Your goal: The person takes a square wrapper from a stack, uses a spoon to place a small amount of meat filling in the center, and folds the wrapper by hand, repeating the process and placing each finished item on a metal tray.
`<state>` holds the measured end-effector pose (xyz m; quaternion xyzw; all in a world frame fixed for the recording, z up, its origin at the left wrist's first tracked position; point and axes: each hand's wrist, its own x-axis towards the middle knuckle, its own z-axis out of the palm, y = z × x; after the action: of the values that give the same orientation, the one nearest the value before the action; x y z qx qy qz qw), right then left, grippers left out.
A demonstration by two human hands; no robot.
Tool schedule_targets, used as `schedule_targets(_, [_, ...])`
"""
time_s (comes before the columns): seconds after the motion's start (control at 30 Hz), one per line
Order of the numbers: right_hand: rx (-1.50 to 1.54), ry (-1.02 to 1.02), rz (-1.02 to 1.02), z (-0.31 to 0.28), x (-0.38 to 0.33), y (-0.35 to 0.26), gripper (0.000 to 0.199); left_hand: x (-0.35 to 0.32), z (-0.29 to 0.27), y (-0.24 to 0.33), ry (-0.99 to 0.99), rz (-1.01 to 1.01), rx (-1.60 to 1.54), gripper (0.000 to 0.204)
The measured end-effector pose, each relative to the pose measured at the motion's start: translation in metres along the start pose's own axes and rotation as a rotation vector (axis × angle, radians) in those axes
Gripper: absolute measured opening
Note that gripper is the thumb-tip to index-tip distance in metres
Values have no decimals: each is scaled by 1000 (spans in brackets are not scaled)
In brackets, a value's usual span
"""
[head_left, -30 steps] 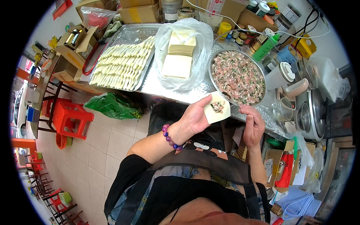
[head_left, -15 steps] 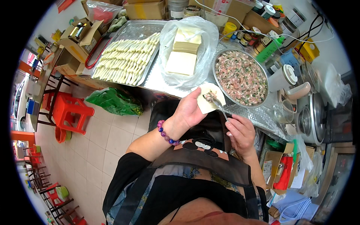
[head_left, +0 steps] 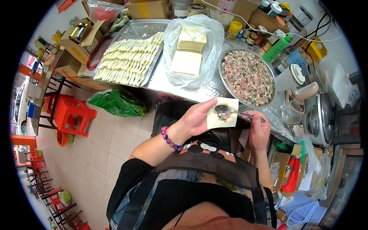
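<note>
On my left hand (head_left: 194,118) lies a square, pale wonton wrapper (head_left: 230,122), its left edge held by the thumb. My right hand (head_left: 259,132) grips a metal spoon (head_left: 245,114) by the handle. The spoon's bowl rests over the wrapper's middle, touching a small dab of meat filling. Just beyond stands a round metal bowl (head_left: 219,73) heaped with minced meat and chopped greens (head_left: 248,78). Stacked wrappers (head_left: 186,63) sit in an opened clear plastic bag (head_left: 214,34). To their left, a metal tray (head_left: 147,27) bears rows of folded wontons (head_left: 128,59).
Jars and a green bottle (head_left: 276,49) crowd the back right, near a white lidded cup (head_left: 291,76). Cardboard boxes (head_left: 149,9) line the back. A green plastic bag (head_left: 117,102) and a red stool (head_left: 73,113) are on the floor at left.
The wrapper has shifted right and turned flatter toward me. My right hand has moved right and slightly down, and the spoon now lies more level across the wrapper.
</note>
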<state>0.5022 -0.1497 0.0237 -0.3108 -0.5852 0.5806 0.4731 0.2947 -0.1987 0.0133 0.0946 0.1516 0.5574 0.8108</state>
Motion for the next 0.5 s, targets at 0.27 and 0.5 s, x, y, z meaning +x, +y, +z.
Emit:
schedule_targets(0.27, [-539, 127, -394, -7, 17, 0, 15, 6, -9, 3, 97, 83, -37, 44])
schedule_targets(0.5, [-1134, 3, -630, -2, 38, 4, 13, 3, -11, 8, 7, 122, -75, 47])
